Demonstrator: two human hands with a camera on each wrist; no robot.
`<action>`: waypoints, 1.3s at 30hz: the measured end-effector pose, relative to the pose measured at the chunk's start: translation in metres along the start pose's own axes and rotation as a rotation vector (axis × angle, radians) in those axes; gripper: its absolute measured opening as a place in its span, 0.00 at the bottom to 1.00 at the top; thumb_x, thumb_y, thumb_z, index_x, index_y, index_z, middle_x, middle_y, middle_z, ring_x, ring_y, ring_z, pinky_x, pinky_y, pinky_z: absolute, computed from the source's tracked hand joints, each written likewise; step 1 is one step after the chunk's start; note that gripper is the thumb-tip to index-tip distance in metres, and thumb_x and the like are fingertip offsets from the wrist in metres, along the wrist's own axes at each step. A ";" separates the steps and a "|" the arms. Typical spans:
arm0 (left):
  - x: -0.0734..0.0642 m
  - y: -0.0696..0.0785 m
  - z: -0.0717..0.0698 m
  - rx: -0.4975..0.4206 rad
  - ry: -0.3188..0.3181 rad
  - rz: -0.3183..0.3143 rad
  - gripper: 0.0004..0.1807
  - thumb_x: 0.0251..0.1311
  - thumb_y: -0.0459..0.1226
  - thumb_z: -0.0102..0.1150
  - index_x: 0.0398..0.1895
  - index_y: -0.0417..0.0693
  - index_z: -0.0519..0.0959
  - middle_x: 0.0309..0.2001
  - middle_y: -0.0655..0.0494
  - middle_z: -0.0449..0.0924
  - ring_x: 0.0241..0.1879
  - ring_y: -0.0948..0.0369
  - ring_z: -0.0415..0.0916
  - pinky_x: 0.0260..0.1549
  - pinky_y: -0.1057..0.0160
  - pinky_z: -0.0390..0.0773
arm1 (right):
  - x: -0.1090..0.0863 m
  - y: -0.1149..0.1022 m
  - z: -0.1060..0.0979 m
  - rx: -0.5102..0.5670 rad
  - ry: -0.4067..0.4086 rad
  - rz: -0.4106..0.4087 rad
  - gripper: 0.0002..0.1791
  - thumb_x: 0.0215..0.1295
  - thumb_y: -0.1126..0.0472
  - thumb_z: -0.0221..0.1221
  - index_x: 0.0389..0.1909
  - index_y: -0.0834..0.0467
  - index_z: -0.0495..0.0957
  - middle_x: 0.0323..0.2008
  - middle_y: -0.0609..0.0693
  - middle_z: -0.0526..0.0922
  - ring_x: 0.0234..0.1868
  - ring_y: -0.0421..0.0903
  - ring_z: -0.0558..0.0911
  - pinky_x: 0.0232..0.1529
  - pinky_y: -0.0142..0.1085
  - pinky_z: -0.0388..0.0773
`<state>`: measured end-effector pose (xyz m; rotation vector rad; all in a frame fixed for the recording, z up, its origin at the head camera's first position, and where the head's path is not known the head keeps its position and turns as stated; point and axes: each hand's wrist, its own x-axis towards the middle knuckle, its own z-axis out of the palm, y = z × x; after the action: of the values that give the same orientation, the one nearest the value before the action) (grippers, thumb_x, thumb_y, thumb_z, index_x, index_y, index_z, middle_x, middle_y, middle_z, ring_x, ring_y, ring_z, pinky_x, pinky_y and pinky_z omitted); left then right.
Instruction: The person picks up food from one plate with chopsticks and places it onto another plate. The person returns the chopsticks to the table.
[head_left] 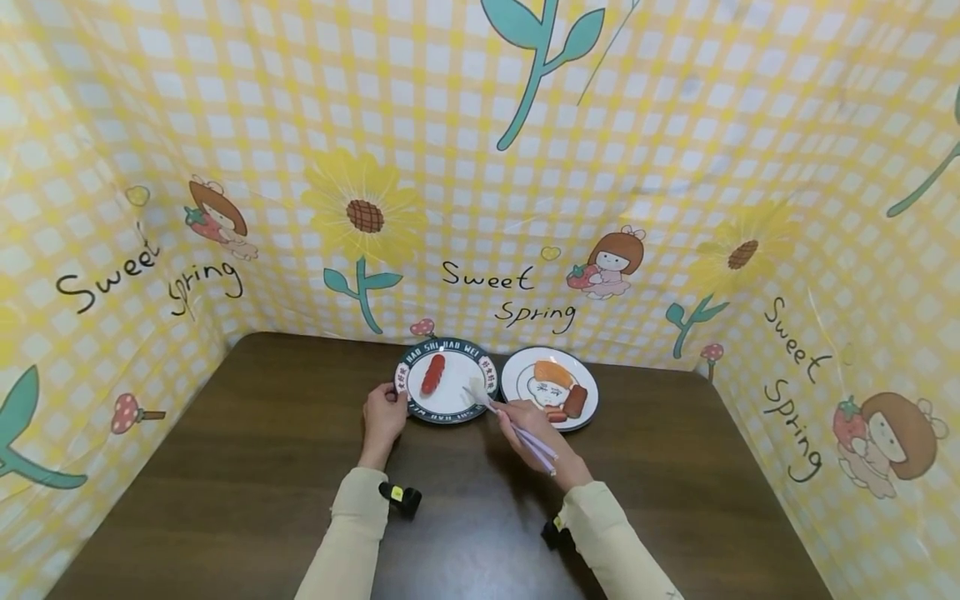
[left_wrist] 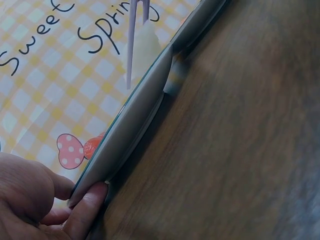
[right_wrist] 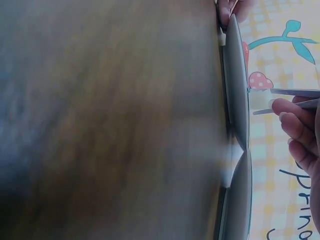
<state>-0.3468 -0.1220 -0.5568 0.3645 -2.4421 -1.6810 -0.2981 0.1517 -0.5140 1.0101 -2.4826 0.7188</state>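
Rising behind the brown surface [head_left: 225, 467], yellow-checked cloth [head_left: 465, 208] backs a banded plate [head_left: 455, 385] near the far edge. Fingers of the left hand [head_left: 383, 415] pinch its rim; the right hand [head_left: 536, 427] grips chopsticks [left_wrist: 132, 45], a pale piece [left_wrist: 146, 50] at their tips.

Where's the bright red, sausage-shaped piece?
In the head view, the red piece lies left of centre on the round lettered white plate, near the left hand.

The bench [head_left: 225, 475] is dark brown and wood-grained, with a pale sheen towards the front. Directly on it, near the far edge, a dark-rimmed lettered plate [head_left: 454, 385] lies just beside a dark-edged white plate [head_left: 521, 365].
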 end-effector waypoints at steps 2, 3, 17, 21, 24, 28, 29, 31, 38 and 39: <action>0.001 0.000 -0.001 0.002 0.005 0.005 0.22 0.72 0.35 0.54 0.63 0.27 0.73 0.46 0.31 0.82 0.35 0.49 0.85 0.35 0.59 0.82 | 0.003 -0.002 0.001 0.015 -0.013 0.009 0.14 0.73 0.68 0.54 0.51 0.69 0.83 0.39 0.59 0.88 0.41 0.52 0.84 0.47 0.47 0.81; 0.001 0.000 -0.001 0.002 0.007 0.007 0.22 0.72 0.35 0.54 0.63 0.27 0.73 0.45 0.31 0.83 0.35 0.50 0.85 0.35 0.60 0.82 | 0.005 -0.003 0.001 0.028 -0.021 0.013 0.13 0.73 0.68 0.54 0.50 0.69 0.83 0.38 0.59 0.88 0.40 0.52 0.84 0.46 0.47 0.82; 0.000 -0.002 0.001 0.002 0.020 0.019 0.21 0.71 0.34 0.55 0.61 0.28 0.75 0.42 0.33 0.84 0.30 0.55 0.84 0.31 0.64 0.80 | 0.019 -0.018 0.014 0.135 -0.050 -0.029 0.13 0.73 0.70 0.53 0.49 0.71 0.83 0.42 0.62 0.88 0.45 0.53 0.86 0.50 0.48 0.82; 0.001 0.000 0.001 -0.013 0.013 0.019 0.21 0.71 0.35 0.55 0.61 0.28 0.75 0.43 0.33 0.83 0.31 0.54 0.84 0.32 0.62 0.82 | 0.023 -0.020 0.017 0.179 -0.053 -0.036 0.11 0.74 0.70 0.52 0.42 0.69 0.83 0.38 0.61 0.88 0.42 0.51 0.85 0.48 0.46 0.82; 0.001 0.001 0.000 -0.018 0.014 0.020 0.21 0.71 0.34 0.55 0.61 0.27 0.74 0.44 0.31 0.83 0.32 0.52 0.85 0.34 0.60 0.83 | 0.023 -0.021 0.021 0.226 -0.057 -0.032 0.11 0.75 0.70 0.51 0.37 0.68 0.82 0.32 0.59 0.86 0.37 0.47 0.82 0.43 0.43 0.81; 0.000 0.000 -0.001 -0.010 0.028 0.021 0.20 0.70 0.33 0.56 0.59 0.26 0.75 0.44 0.31 0.84 0.31 0.52 0.85 0.33 0.61 0.82 | 0.023 -0.025 0.023 0.292 -0.071 -0.009 0.11 0.76 0.70 0.50 0.41 0.68 0.82 0.31 0.61 0.84 0.34 0.46 0.79 0.40 0.39 0.80; 0.000 -0.001 -0.001 -0.007 0.032 0.022 0.20 0.70 0.33 0.56 0.59 0.26 0.75 0.43 0.31 0.84 0.31 0.52 0.85 0.33 0.61 0.82 | 0.023 -0.025 0.023 0.303 -0.081 0.007 0.12 0.77 0.69 0.50 0.44 0.69 0.82 0.32 0.61 0.84 0.34 0.46 0.79 0.40 0.38 0.80; -0.001 -0.001 0.000 0.000 0.041 0.022 0.20 0.69 0.33 0.57 0.58 0.27 0.76 0.43 0.32 0.84 0.30 0.53 0.85 0.33 0.62 0.81 | 0.023 -0.026 0.023 0.320 -0.100 0.044 0.14 0.78 0.68 0.49 0.49 0.70 0.82 0.35 0.62 0.85 0.34 0.45 0.79 0.39 0.36 0.79; -0.001 -0.001 -0.001 -0.011 0.035 0.014 0.20 0.70 0.33 0.56 0.59 0.27 0.76 0.43 0.32 0.84 0.31 0.52 0.85 0.33 0.62 0.82 | 0.027 -0.026 0.025 0.337 -0.094 0.086 0.14 0.79 0.66 0.49 0.42 0.69 0.83 0.33 0.62 0.84 0.32 0.43 0.77 0.35 0.32 0.77; -0.002 -0.002 -0.001 -0.011 0.034 0.010 0.20 0.70 0.33 0.56 0.59 0.27 0.76 0.43 0.32 0.84 0.32 0.53 0.85 0.33 0.62 0.82 | 0.027 -0.026 0.025 0.337 -0.082 0.070 0.13 0.78 0.67 0.50 0.41 0.69 0.83 0.32 0.62 0.84 0.31 0.43 0.76 0.35 0.32 0.77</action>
<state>-0.3447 -0.1230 -0.5579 0.3753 -2.4050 -1.6696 -0.3014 0.1067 -0.5127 1.0880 -2.5303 1.1694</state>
